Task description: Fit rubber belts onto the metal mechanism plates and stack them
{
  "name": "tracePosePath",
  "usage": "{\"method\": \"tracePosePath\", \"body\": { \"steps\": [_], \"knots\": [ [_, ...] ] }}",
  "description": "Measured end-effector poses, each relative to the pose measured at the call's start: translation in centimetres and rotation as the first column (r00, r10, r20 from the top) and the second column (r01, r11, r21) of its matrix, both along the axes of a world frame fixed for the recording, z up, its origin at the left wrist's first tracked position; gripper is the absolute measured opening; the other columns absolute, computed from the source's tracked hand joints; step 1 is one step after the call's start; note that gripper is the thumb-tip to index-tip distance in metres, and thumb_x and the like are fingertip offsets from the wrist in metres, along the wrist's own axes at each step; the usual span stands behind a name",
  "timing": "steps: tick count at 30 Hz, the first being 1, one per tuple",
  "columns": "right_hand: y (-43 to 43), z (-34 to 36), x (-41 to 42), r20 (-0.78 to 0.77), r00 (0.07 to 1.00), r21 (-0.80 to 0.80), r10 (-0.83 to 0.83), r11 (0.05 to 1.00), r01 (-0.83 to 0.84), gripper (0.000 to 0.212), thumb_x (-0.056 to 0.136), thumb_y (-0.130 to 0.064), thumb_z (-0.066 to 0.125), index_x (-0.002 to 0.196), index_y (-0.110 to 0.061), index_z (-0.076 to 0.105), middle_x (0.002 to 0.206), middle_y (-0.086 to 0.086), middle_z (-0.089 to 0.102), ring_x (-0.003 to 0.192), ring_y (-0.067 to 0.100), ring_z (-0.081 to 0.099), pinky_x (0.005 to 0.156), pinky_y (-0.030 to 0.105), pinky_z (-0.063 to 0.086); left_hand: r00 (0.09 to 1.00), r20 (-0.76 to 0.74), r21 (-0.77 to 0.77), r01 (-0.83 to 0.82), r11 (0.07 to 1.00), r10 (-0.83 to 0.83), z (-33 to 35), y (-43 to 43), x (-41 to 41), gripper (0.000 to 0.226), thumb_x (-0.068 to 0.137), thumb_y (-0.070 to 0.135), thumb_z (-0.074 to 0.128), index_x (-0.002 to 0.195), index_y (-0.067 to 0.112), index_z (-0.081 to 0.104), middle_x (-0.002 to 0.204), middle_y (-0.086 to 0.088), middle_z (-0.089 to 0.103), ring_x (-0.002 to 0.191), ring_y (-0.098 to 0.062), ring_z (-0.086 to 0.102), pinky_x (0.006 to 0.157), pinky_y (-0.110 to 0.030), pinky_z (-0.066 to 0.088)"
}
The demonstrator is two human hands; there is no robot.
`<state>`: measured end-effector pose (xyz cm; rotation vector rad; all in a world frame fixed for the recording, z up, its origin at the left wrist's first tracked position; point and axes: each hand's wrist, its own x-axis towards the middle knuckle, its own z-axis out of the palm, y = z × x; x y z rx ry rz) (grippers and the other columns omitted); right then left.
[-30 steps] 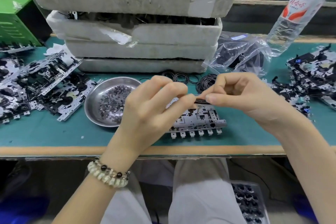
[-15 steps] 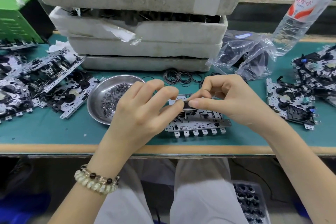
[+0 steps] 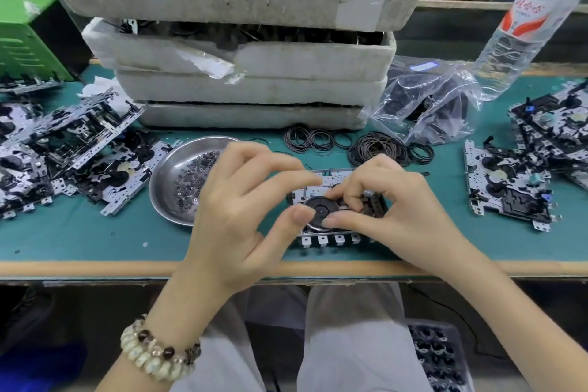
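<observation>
Both hands are working on one mechanism plate (image 3: 331, 176), which lies flat on the tabletop (image 3: 95, 239) at the near edge, dead centre. That keeps it supported while the fingers push down.

- Left hand (image 3: 241, 200): fingers curved, thumb tip pressed on the left rim of the black wheel (image 3: 319, 212), index arched over its far side.
- Right hand (image 3: 391, 204): fingers curled tight, thumb on the wheel's near-right rim, fingertips dug into the mechanism just beyond it.
- My read is that they're steadying the wheel so a belt can seat around it. I can't make out the belt in hand (too thin, and hidden under the fingers).

Supplies are all within reach:
- The loose rubber belts (image 3: 375, 149) are thin dark rings, limp and tangled, just beyond the plate.
- More belts sit in a crinkled clear bag (image 3: 426, 102), far right.
- A shiny steel bowl (image 3: 165, 197) of tiny washers is just left of the plate.
- Plates are heaped at left (image 3: 63, 149) and at right (image 3: 506, 188). I can't tell which heap is the finished one.

The plate is stamped sheet metal, perforated, with square tabs along its near edge. The wheel is matte black with a bright metal rim.

Grey foam trays (image 3: 254, 79) are stacked at the far side.
</observation>
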<state>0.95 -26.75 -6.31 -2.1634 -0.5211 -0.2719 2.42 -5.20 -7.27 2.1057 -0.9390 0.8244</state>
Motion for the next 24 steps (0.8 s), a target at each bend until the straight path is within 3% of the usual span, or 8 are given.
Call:
{"method": "tracePosePath", "body": {
  "steps": [5, 9, 11, 15, 18, 24],
  "knots": [
    [0.1, -0.1, -0.2, 0.078, 0.997, -0.096, -0.019, 0.995, 0.027, 0.034, 0.076, -0.041, 0.072, 0.066, -0.015, 0.052, 0.081, -0.026, 0.061, 0.098, 0.021, 0.055, 0.080, 0.027, 0.045, 0.998, -0.059, 0.103, 0.040, 0.994, -0.034, -1.1, -1.8, -0.8, 0.049, 0.105, 0.038, 0.038, 0.092, 0.013, 0.078, 0.090, 0.006, 0.072, 0.091, -0.026, 0.058, 0.077, -0.043, 0.043],
    [-0.6, 0.3, -0.2, 0.194, 0.981, -0.330, 0.020, 0.943, 0.046, 0.037, 0.088, -0.048, 0.063, 0.068, -0.016, 0.056, 0.100, -0.007, 0.062, 0.097, 0.026, 0.045, 0.088, 0.033, 0.039, 0.994, -0.108, 0.030, 0.013, 0.999, -0.009, -1.4, -2.1, -0.6, 0.050, 0.105, 0.034, 0.040, 0.079, 0.012, 0.077, 0.075, 0.005, 0.067, 0.085, -0.023, 0.060, 0.074, -0.040, 0.042],
    [-1.3, 0.7, -0.3, 0.270, 0.961, -0.475, 0.066, 0.877, 0.074, 0.041, 0.093, -0.052, 0.054, 0.073, -0.017, 0.061, 0.108, 0.002, 0.058, 0.098, 0.028, 0.045, 0.087, 0.039, 0.039, 0.994, -0.114, 0.028, 0.010, 1.000, -0.007, -1.5, -2.1, -0.6, 0.051, 0.105, 0.035, 0.040, 0.077, 0.011, 0.076, 0.074, 0.004, 0.066, 0.085, -0.023, 0.061, 0.074, -0.040, 0.042],
    [-3.2, 1.5, -0.2, 0.415, 0.878, -0.740, 0.238, 0.650, 0.174, 0.044, 0.101, -0.051, 0.039, 0.089, -0.021, 0.068, 0.119, 0.013, 0.059, 0.098, 0.037, 0.050, 0.077, 0.044, 0.039, 0.996, -0.087, 0.022, 0.003, 1.000, -0.001, -1.7, -2.2, -0.6, 0.051, 0.105, 0.036, 0.043, 0.077, 0.009, 0.076, 0.073, 0.002, 0.065, 0.084, -0.024, 0.063, 0.074, -0.040, 0.043],
    [-5.0, 2.0, 0.2, 0.447, 0.845, -0.799, 0.292, 0.555, 0.231, 0.037, 0.103, -0.048, 0.038, 0.102, -0.028, 0.068, 0.126, 0.015, 0.057, 0.098, 0.038, 0.049, 0.074, 0.045, 0.038, 0.998, 0.001, 0.033, -0.063, 0.997, 0.063, -1.9, -2.5, -0.7, 0.045, 0.103, 0.030, 0.052, 0.070, 0.009, 0.072, 0.070, 0.000, 0.065, 0.081, -0.025, 0.065, 0.069, -0.041, 0.046],
    [-6.2, 1.5, 1.0, 0.473, 0.818, -0.822, 0.327, 0.498, 0.276, 0.033, 0.103, -0.049, 0.039, 0.110, -0.031, 0.065, 0.127, 0.016, 0.057, 0.094, 0.039, 0.052, 0.070, 0.045, 0.040, 0.984, 0.146, 0.072, -0.119, 0.990, 0.107, -2.5, -2.7, -0.9, 0.038, 0.102, 0.026, 0.058, 0.072, 0.010, 0.075, 0.073, 0.003, 0.069, 0.081, -0.023, 0.068, 0.065, -0.039, 0.050]
  ]
}}
